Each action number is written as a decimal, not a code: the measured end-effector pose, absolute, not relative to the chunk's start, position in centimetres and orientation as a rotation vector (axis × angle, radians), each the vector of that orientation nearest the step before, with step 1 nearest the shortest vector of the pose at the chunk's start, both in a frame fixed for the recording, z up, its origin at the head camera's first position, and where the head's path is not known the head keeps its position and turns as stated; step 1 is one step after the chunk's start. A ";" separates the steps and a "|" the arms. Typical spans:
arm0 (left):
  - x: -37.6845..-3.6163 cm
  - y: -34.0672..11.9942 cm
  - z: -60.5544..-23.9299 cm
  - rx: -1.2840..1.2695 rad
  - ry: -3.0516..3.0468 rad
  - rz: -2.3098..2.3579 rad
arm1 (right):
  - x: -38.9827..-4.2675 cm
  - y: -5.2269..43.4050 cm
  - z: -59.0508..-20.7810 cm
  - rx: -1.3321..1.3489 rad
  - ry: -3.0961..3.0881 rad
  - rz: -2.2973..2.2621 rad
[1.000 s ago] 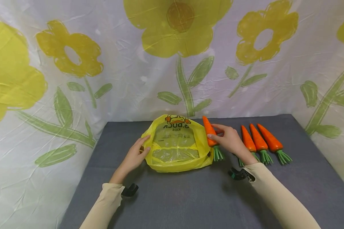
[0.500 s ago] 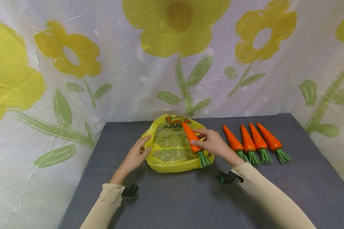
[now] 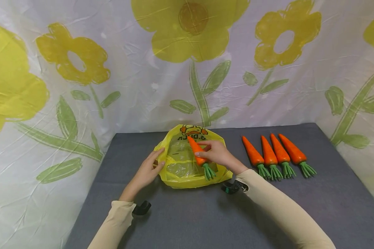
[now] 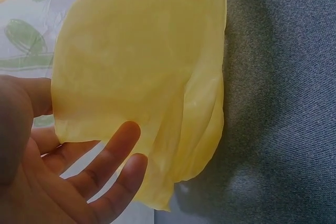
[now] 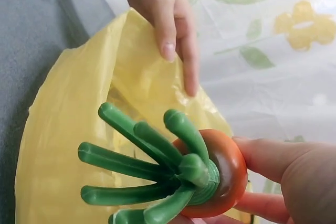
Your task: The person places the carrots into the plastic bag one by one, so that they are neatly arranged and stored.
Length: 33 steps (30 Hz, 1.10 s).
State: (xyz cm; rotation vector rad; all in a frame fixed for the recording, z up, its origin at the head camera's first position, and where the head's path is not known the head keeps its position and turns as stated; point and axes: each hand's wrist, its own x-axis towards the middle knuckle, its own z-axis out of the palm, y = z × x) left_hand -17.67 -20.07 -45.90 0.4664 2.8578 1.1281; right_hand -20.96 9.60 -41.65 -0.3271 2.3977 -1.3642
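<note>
Now the right hand [image 3: 216,154] holds one toy carrot [image 3: 197,155] above the yellow plastic bag [image 3: 180,169], with the fingers and thumb closed around the orange body near its thick end. The carrot is tilted: its pointed tip is directed away from the person, toward the printed far edge of the bag, and its green plastic stalks [image 3: 208,172] hang toward the near side. In the right wrist view the stalks [image 5: 152,177] spread out like short green fingers from the round orange end [image 5: 223,171], and the fingertips [image 5: 273,158] press on the side of the carrot. The left hand [image 3: 148,169] is at the left edge of the bag. Its fingers are quite straight and relaxed, and they touch the thin plastic; in the left wrist view the fingers [image 4: 113,156] lie under the hanging yellow sheet [image 4: 147,77], and the thumb [image 4: 31,95] is against the sheet's edge. Whether the thumb really pinches the plastic, I cannot tell. The bag lies on a gray table [image 3: 190,214], about in the middle of the far half. To the right of the bag, apart from it, four more toy carrots [image 3: 272,154] lie side by side in a row, tips away and green stalks toward the person. Behind the table hangs a white cloth with yellow flowers [image 3: 190,31].
</note>
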 end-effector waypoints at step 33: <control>-17.4 -19.8 -46.1 0.509 2.843 1.157 | -23.0 6.7 -44.5 -0.016 1.901 -1.677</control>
